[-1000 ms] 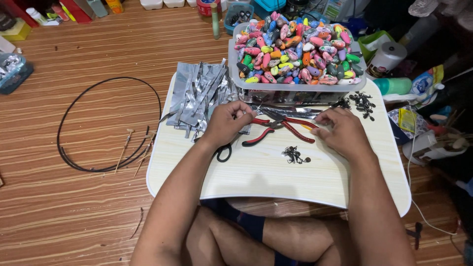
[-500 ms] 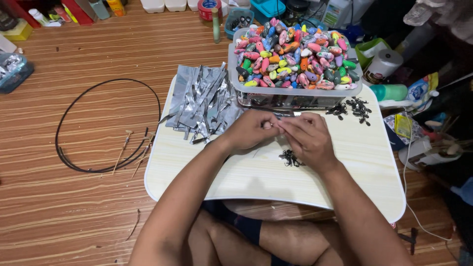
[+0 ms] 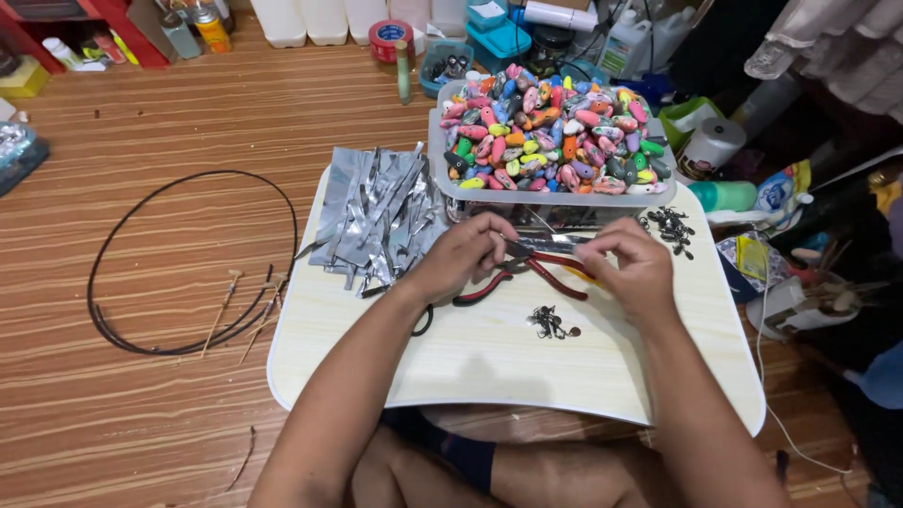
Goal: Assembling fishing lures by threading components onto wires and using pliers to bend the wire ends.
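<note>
A pale, matt wood-grain lap table (image 3: pixel 489 362) is set on a glossy, striped brown wooden floor (image 3: pixel 141 122). A heap of shiny, creased silver foil strips (image 3: pixel 376 216) is seen on it, beside a clear plastic tub (image 3: pixel 546 199) filled with smooth, glossy, many-coloured plastic pieces (image 3: pixel 550 136). Metal pliers with red rubbery handles (image 3: pixel 527 276) and small dark metal hooks (image 3: pixel 550 323) are shown. A smooth black wire loop (image 3: pixel 188 263) is laid on the floor.

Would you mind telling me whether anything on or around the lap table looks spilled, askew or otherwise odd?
Nothing looks damaged, but it is untidy. The silver strips lie in a loose heap spilling over the table's left edge, and small dark hooks sit in two separate clusters. A black wire loop sprawls on the floor. Both hands meet above red-handled pliers.
</note>
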